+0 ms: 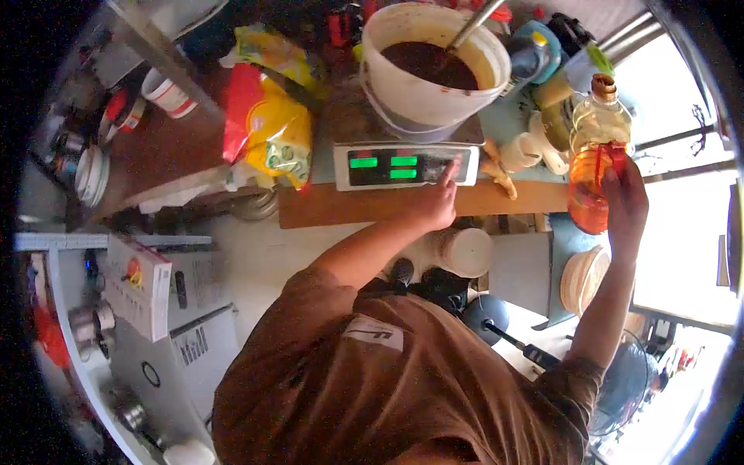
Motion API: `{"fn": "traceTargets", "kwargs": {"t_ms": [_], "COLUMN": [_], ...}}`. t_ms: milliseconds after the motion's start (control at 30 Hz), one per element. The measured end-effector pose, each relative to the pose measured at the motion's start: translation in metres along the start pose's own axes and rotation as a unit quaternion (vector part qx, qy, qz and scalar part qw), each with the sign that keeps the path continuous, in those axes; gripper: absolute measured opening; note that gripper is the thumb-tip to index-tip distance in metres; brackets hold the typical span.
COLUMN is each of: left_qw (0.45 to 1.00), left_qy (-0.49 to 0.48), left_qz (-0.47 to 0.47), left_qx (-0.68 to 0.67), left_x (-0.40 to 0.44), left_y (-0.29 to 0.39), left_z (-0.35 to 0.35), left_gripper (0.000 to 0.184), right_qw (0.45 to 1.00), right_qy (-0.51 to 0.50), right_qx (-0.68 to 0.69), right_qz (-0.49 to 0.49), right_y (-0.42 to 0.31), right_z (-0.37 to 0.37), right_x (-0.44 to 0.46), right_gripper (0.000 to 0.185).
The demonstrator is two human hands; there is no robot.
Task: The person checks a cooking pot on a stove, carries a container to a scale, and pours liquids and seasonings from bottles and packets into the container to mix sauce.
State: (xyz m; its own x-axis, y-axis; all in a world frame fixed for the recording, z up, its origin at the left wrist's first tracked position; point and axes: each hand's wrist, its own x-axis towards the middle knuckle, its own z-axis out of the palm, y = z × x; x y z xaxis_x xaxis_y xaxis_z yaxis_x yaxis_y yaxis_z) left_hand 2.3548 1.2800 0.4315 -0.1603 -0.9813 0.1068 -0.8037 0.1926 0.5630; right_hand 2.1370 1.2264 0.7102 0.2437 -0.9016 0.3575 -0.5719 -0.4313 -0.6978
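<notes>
My left hand (442, 203) reaches over the front of a digital scale (346, 167), its index finger stretched onto the keypad at the right end of the panel. Green digits glow on the display. On the scale stands a white plastic bucket (380, 74) holding a dark brown liquid (426, 66), with a metal handle (474, 25) sticking up out of it. My right hand (629, 194) is closed around the red handle of a clear plastic bottle (589, 167), held upright to the right of the scale. Orange-red liquid fills the bottle's lower part.
A yellow and red plastic bag (271, 116) stands left of the scale. Pale ginger-like pieces (497, 170) and a small cream cup (521, 151) lie to its right. Behind them is a blue-capped jug (535, 58). A round-lidded tub (469, 252) sits below the wooden table edge (325, 209).
</notes>
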Motion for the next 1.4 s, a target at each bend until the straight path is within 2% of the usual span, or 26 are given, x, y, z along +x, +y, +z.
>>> {"fn": "traceTargets", "kwargs": {"t_ms": [67,100,167,200,233,267,300,333,400,467,533,667,767,833,867,900,933,967,1033,1067,1100,1133,1200,1267,1333,1400], "left_qw": [0.996,0.996,0.985,0.986,0.985,0.983,0.982,0.979,0.965,0.953,0.944,0.922,0.912,0.882,0.868,0.852,0.906,0.933,0.906,0.892,0.887,0.896,0.903,0.908,0.892,0.896], "left_qy": [0.077,0.082,0.073,0.034,0.061,0.089,0.103,0.116,0.219,0.184,0.162,0.072,0.05,0.099,0.123,0.146,0.072,-0.006,0.026,0.052,0.065,0.103,0.096,0.09,0.079,0.073], "left_qz": [0.041,0.034,0.06,0.026,0.046,0.069,0.047,0.025,0.006,-0.13,-0.246,-0.374,-0.4,-0.42,-0.417,-0.413,-0.392,-0.36,-0.418,-0.438,-0.444,-0.414,-0.404,-0.393,-0.432,-0.424], "left_qx": [-0.036,-0.033,-0.142,-0.16,-0.153,-0.144,-0.154,-0.165,-0.143,-0.203,-0.148,-0.067,-0.07,-0.187,-0.238,-0.287,-0.145,0.003,-0.067,-0.098,-0.111,-0.118,-0.114,-0.111,-0.11,-0.114], "left_x": [-0.006,-0.011,-0.018,-0.029,-0.044,-0.06,-0.081,-0.106,-0.156,-0.213,-0.267,-0.361,-0.423,-0.45,-0.458,-0.463,-0.461,-0.461,-0.444,-0.434,-0.424,-0.423,-0.422,-0.421,-0.42,-0.42], "left_y": [-0.005,-0.01,-0.017,-0.017,-0.023,-0.031,-0.039,-0.046,-0.062,-0.081,-0.095,-0.134,-0.185,-0.215,-0.224,-0.228,-0.232,-0.234,-0.209,-0.193,-0.182,-0.181,-0.188,-0.193,-0.197,-0.2], "left_z": [0.0,-0.001,-0.003,-0.008,-0.006,-0.002,-0.002,-0.001,0.002,0.006,0.009,0.038,0.096,0.133,0.142,0.142,0.146,0.144,0.102,0.077,0.058,0.052,0.046,0.041,0.037,0.031], "left_gripper": [0.032,0.032,0.023,0.017,0.018,0.019,0.02,0.02,0.017,0.017,0.016,0.02,0.023,0.025,0.026,0.027,0.027,0.028,0.028,0.027,0.027,0.026,0.024,0.023,0.022,0.02], "right_qw": [0.999,0.996,0.993,0.981,0.962,0.948,0.947,0.914,0.84,0.821,0.784,0.74,0.706,0.715,0.685,0.686,0.665,0.643,0.631,0.634,0.636,0.638,0.61,0.599,0.587,0.58], "right_qy": [-0.026,-0.044,-0.074,-0.099,-0.12,-0.131,-0.126,-0.131,-0.108,-0.104,-0.105,-0.134,-0.139,-0.116,-0.123,-0.117,-0.132,-0.149,-0.138,-0.117,-0.095,-0.093,-0.074,-0.068,-0.063,-0.083], "right_qx": [-0.023,-0.056,-0.028,-0.086,-0.144,-0.21,-0.213,-0.272,-0.381,-0.401,-0.432,-0.525,-0.558,-0.528,-0.569,-0.567,-0.597,-0.627,-0.642,-0.61,-0.577,-0.579,-0.604,-0.622,-0.64,-0.696], "right_qz": [-0.026,-0.049,-0.089,-0.143,-0.197,-0.2,-0.205,-0.269,-0.371,-0.392,-0.434,-0.399,-0.414,-0.444,-0.438,-0.441,-0.429,-0.414,-0.414,-0.46,-0.504,-0.5,-0.508,-0.5,-0.492,-0.416], "right_y": [-0.005,-0.009,-0.024,-0.032,-0.041,-0.05,-0.054,-0.057,-0.056,-0.061,-0.069,-0.084,-0.093,-0.091,-0.099,-0.099,-0.093,-0.091,-0.101,-0.102,-0.101,-0.098,-0.096,-0.099,-0.103,-0.106], "right_z": [0.007,0.01,0.023,0.029,0.034,0.038,0.041,0.044,0.051,0.058,0.065,0.083,0.099,0.113,0.119,0.126,0.133,0.138,0.143,0.144,0.144,0.145,0.146,0.142,0.142,0.143], "right_x": [0.006,0.01,0.019,0.024,0.03,0.036,0.042,0.049,0.062,0.073,0.083,0.095,0.098,0.104,0.103,0.107,0.112,0.114,0.108,0.107,0.106,0.106,0.106,0.103,0.101,0.102], "right_gripper": [0.029,0.029,0.027,0.026,0.026,0.027,0.027,0.028,0.031,0.032,0.032,0.027,0.027,0.023,0.015,0.015,0.012,0.01,0.01,0.01,0.012,0.012,0.013,0.012,0.011,0.013]}}
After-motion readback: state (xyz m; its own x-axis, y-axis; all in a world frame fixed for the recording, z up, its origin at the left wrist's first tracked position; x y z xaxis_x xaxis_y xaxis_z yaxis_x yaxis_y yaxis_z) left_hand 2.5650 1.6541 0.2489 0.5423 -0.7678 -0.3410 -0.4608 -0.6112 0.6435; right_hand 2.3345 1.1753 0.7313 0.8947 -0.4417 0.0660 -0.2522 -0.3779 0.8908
